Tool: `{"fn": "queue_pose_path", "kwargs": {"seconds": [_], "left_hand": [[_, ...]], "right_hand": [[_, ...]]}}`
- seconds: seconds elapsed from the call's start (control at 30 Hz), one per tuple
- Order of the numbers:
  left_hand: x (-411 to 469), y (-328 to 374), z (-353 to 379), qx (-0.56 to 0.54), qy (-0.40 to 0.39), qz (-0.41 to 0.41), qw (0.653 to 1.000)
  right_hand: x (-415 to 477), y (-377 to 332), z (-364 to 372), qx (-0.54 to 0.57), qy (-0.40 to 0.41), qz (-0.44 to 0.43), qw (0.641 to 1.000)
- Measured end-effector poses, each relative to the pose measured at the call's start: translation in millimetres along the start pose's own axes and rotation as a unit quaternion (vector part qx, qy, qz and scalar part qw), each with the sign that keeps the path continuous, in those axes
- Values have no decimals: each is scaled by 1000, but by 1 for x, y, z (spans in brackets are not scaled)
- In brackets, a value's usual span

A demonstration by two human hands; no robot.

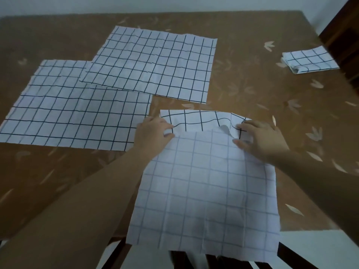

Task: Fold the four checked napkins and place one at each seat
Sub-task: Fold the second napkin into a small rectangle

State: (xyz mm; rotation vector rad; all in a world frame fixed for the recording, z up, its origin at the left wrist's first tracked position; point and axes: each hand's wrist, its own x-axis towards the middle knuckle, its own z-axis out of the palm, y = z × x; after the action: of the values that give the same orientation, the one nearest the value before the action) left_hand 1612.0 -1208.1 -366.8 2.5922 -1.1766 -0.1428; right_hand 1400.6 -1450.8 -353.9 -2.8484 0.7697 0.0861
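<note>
Seen from the head-worn camera, the first fold of the nearest napkin [204,181] was judged to be in hand. Its pale reverse side was turned upward, and a strip of its bold-lined face was left showing beyond the hands. The left hand [153,133] was held at the cloth's left upper corner, with the thumb pinched over the edge. The right hand [260,140] was set at the right upper corner, where the fingers were curled down on a puckered bit of fabric. The two hands were kept well apart, one at each corner, with both forearms stretched forward over the brown leaf-patterned table [272,105]. The napkin's near end was seen to overhang the table's near edge, above the dark slats of a chair [194,261]. One folded napkin [310,60] had been placed at the far right side of the table, so one seat was taken to be served. Two flat napkins lay unfolded at the left, the farther one [155,63] overlapping a corner of the nearer one [68,113]. The next move was judged to call for the held edge to be carried onto the far edge, squared up and pressed flat.
</note>
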Motion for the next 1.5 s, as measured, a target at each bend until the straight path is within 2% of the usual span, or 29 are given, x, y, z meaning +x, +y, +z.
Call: {"fn": "queue_pose_path", "kwargs": {"seconds": [0.2, 0.4, 0.5, 0.6, 0.67, 0.97, 1.17, 1.3, 1.4, 1.5], "left_hand": [[5, -5, 7, -41, 65, 33, 997], [20, -3, -10, -81, 93, 55, 991], [32, 6, -31, -101, 134, 23, 985], [43, 20, -57, -193, 162, -32, 967], [44, 27, -69, -228, 163, -41, 959], [-18, 33, -82, -247, 127, -97, 956], [-76, 35, -79, -343, 126, -252, 896], [-111, 39, -71, -370, 118, -299, 871], [-133, 36, -65, -363, 116, -312, 870], [-152, 27, -57, -318, 97, -300, 894]], "right_hand": [[2, -4, 6, -30, 137, -12, 990], [3, -7, -17, -13, 184, 13, 983], [11, -6, -39, -24, 191, 15, 981], [20, -14, -67, -5, 254, 11, 967], [20, -20, -78, 3, 277, 9, 961], [-48, -28, -64, -46, 220, -35, 974], [-113, -38, -44, -24, 164, -84, 983], [-151, -47, -34, -62, 120, -124, 983], [-174, -54, -27, -96, 75, -153, 981], [-191, -59, -16, -112, 41, -176, 977]]}}
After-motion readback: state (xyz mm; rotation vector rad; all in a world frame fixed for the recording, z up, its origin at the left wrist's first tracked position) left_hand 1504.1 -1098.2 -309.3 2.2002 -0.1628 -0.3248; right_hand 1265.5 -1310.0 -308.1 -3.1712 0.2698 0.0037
